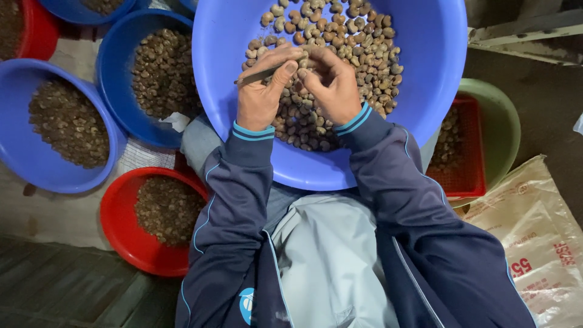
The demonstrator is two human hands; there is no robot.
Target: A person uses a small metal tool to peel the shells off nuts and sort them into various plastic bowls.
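A big blue basin point(425, 91) rests on my lap, holding a heap of pale brown cashew nuts point(358, 42). My left hand point(262, 85) is closed around a thin metal pick point(255, 76) that points left. My right hand point(331, 85) pinches a single nut point(303, 62) at its fingertips, right against my left thumb. Both hands hover over the near side of the heap. Dark blue sleeves with light blue cuffs cover my arms.
At left stand two blue bowls point(24, 158) point(115, 91) and a red bowl point(121, 237) with darker nuts. A red crate point(467, 176) sits inside a green basin point(504, 121) at right. A printed woven sack point(534, 243) lies lower right.
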